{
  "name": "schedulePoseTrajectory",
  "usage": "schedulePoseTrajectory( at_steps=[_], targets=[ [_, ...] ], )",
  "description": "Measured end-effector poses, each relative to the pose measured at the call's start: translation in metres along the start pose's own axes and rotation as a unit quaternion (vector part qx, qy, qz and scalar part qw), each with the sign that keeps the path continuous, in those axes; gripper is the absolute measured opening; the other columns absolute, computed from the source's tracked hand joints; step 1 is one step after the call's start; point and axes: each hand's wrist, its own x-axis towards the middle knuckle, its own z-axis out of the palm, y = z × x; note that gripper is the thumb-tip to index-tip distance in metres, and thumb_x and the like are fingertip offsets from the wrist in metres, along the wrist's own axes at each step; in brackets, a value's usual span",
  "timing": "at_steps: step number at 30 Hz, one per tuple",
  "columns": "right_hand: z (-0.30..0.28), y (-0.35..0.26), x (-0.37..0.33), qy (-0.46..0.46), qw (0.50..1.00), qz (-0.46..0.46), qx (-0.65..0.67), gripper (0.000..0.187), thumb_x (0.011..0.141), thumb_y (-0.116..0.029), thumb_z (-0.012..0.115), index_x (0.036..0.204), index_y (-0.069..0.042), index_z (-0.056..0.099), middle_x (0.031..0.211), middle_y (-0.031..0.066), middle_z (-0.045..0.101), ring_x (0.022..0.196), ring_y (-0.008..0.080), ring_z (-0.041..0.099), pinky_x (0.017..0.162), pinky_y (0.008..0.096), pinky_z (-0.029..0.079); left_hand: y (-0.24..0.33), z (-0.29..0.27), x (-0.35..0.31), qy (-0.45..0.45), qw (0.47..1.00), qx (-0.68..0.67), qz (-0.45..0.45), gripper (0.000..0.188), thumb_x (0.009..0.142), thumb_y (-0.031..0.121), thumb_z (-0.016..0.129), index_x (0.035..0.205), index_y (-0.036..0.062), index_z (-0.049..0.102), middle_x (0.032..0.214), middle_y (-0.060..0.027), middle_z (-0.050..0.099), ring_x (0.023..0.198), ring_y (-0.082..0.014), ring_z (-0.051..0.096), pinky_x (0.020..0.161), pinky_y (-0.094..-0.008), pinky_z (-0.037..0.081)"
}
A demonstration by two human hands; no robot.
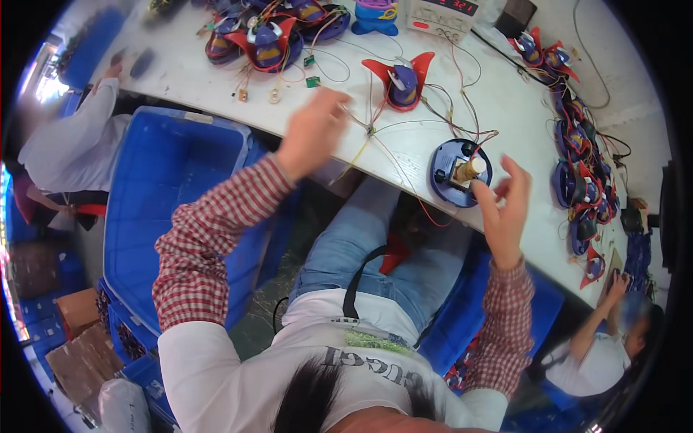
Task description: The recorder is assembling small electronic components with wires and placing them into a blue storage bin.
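My left hand (pixel 314 133), smeared by motion, hangs over the front edge of the white table (pixel 426 65). Its fingers are curled together beside thin wires, and what they hold, if anything, I cannot make out. Those wires run to a tiny circuit board (pixel 370 131) and on to a purple toy figure (pixel 404 86) with pale horns and red wings. My right hand (pixel 505 209) is open, thumb and fingers apart, just beside a round blue base (pixel 445 184). A brass-coloured cylinder (pixel 471 168) stands out of the base, and red and dark wires lead to it.
Several similar toys (pixel 267 47) with loose wires lie at the far left, and another row (pixel 577 144) lines the right side. A meter with a red display (pixel 442 16) stands at the back. A large blue bin (pixel 173 216) is at my left. Another person (pixel 592 353) sits at right.
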Motion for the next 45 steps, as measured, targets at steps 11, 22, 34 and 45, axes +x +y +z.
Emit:
schedulePoseTrajectory(
  at_steps=[11,22,34,45],
  targets=[
    [0.044,-0.063,-0.08,-0.249,0.953,-0.11,0.134,0.013,0.077,-0.004,0.068,0.088,-0.001,0.062,0.08,0.0063,0.055,0.06,0.0165,0.049,0.054,0.0252,0.041,-0.073,-0.014,0.016,-0.014,0.991,0.127,-0.041,0.018,0.084,0.013,0.06,0.101,0.0081,0.055,0.099,-0.009,0.051,0.07,-0.0274,0.055,0.064,-0.0363,0.048],
    [0.119,-0.075,-0.015,-0.125,0.953,0.076,0.264,0.014,0.089,-0.007,0.059,0.099,0.002,0.058,0.078,0.0062,0.058,0.063,0.0119,0.048,0.055,0.0239,0.041,0.022,-0.008,-0.053,0.0,0.993,-0.11,0.028,0.017,0.076,-0.004,0.062,0.091,0.0035,0.057,0.079,-0.0078,0.058,0.061,-0.0207,0.055,0.056,-0.028,0.045],
    [0.131,-0.056,-0.049,-0.158,0.967,0.063,0.19,0.025,0.086,-0.017,0.064,0.1,0.002,0.057,0.078,0.0114,0.058,0.063,0.0209,0.053,0.058,0.0305,0.045,0.029,0.003,-0.09,-0.035,0.986,-0.136,-0.087,0.018,0.077,-0.006,0.062,0.092,0.0013,0.055,0.078,-0.0053,0.059,0.059,-0.0124,0.052,0.055,-0.0222,0.044],
    [0.199,0.019,-0.096,-0.265,0.928,0.25,0.078,0.059,0.081,-0.025,0.07,0.124,0.005,0.043,0.089,0.0142,0.058,0.069,0.0213,0.057,0.06,0.0296,0.048,0.006,-0.036,-0.096,-0.142,0.977,0.151,-0.056,0.029,0.078,0.007,0.066,0.105,0.0037,0.055,0.097,-0.0126,0.054,0.074,-0.0236,0.054,0.065,-0.0315,0.047]
  ],
)
